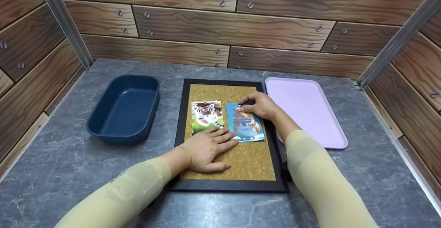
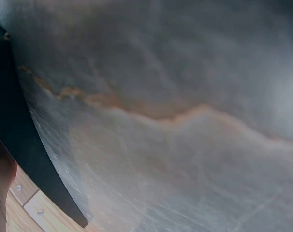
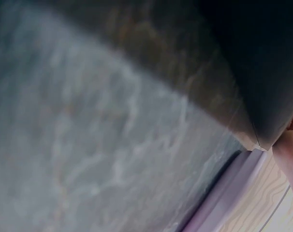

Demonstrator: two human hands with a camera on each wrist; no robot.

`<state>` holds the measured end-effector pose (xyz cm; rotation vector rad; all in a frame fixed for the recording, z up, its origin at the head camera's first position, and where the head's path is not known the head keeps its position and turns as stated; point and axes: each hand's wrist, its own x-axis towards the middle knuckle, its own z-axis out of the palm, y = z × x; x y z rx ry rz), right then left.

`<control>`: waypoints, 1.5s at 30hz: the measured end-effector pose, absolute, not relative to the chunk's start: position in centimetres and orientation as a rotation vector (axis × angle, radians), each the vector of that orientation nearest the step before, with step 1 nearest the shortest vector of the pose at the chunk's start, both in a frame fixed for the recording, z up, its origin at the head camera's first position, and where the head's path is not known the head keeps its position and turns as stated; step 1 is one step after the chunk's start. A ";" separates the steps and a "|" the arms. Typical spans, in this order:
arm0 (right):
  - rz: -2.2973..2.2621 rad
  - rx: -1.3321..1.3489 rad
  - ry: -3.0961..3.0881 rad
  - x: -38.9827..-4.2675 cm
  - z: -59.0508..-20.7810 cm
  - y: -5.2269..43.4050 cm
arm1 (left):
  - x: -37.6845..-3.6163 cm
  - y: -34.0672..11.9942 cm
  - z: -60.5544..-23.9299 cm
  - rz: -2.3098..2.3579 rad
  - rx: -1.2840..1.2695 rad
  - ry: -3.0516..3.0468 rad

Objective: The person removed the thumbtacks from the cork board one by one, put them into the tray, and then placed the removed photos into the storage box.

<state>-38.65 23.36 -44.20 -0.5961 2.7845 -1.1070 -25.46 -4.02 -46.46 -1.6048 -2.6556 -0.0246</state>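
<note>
On the cork board (image 1: 241, 159) at the middle of the table (image 1: 69, 173) we see a hamster photo card (image 1: 246, 126) lying flat, just right of a tiger photo card (image 1: 206, 116). Our right hand (image 1: 262, 106) sits at the hamster card's top edge, its fingers curled and pinching something small and dark there; we cannot tell what it is. Our left hand (image 1: 206, 148) lies flat on the cork, its fingers straight and spread narrowly, the tips pressing the hamster card's lower left corner. The board has a black frame. A dark blue plastic tub (image 1: 125, 109) stands well to its left; a pink tray (image 1: 306, 111) lies just beside its right edge. Both wrist views show only blurred grey table surface and frame edge.
</note>
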 end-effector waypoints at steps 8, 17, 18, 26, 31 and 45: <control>-1.113 -0.558 2.758 -38.7 -44.0 23.1 | -25.5 -4.1 -46.4 -0.023 -1.603 -2.655; -1.106 -0.563 2.781 -38.7 -44.0 23.2 | -25.5 -4.1 -46.5 -0.038 -1.605 -2.658; -1.117 -0.565 2.776 -38.7 -44.0 23.2 | -25.5 -4.1 -46.5 -0.040 -1.605 -2.659; -1.206 -0.554 2.710 -38.5 -44.2 23.2 | -25.4 -4.1 -46.5 -0.018 -1.611 -2.659; -1.219 -0.531 2.705 -38.4 -43.9 23.2 | -25.4 -4.1 -46.4 -0.011 -1.610 -2.665; -1.218 -0.528 2.713 -38.4 -43.9 23.4 | -25.5 -4.0 -46.4 -0.009 -1.603 -2.653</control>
